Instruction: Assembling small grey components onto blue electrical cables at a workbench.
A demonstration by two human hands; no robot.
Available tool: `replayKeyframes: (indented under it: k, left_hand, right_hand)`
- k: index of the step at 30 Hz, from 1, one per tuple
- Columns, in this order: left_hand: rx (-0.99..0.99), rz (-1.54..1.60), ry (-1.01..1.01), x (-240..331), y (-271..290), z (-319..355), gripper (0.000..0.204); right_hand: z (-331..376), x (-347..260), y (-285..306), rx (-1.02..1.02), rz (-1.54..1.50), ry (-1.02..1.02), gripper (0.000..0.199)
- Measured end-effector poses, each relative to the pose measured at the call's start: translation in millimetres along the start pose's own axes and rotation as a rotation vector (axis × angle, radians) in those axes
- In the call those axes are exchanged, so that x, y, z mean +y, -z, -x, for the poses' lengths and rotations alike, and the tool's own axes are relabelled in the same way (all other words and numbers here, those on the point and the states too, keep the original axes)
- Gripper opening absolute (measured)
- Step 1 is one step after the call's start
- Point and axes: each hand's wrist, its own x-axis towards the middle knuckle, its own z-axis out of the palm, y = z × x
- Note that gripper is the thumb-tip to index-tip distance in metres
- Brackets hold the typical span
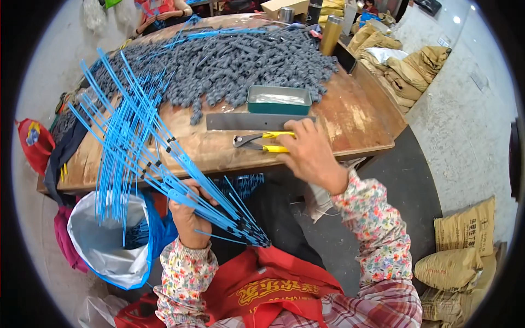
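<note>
My left hand point(188, 218) is closed around a bundle of long, thin blue plastic strips point(219, 212) with small black pieces on them. Its gathered end points down toward my lap, and the other ends fan out over the table's left side. At the table's near edge, my right hand point(313, 150) has its fingers bent around the handle ends of end-cutting pliers point(250, 142) with yellow grips. The pliers lie on the wood, jaws to the left. Just behind them is a flat grey metal bar point(240, 122).
Grey ribbed plastic parts point(219, 65) are heaped across the wooden table point(361, 128), behind a green tray point(279, 109). More loose blue strips point(117, 164) hang over the left edge above a lined bucket point(101, 262). Brown sacks point(451, 270) stand right; another person point(158, 13) sits beyond.
</note>
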Motion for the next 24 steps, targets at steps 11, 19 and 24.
replayKeyframes:
  k: [11,19,24]
  left_hand:
    - [-0.100,-0.171,-0.248,-23,-93,-33,0.047]
    - [-0.187,-0.410,-0.087,-19,-53,-33,0.034]
    - [-0.053,-0.361,0.089,-2,-5,-32,0.027]
  right_hand:
    - [76,-47,-11,0.063,-0.810,-0.508,0.090]
    - [71,73,50,0.277,-0.589,-0.823,0.061]
    - [92,158,60,0.231,0.023,-0.610,0.054]
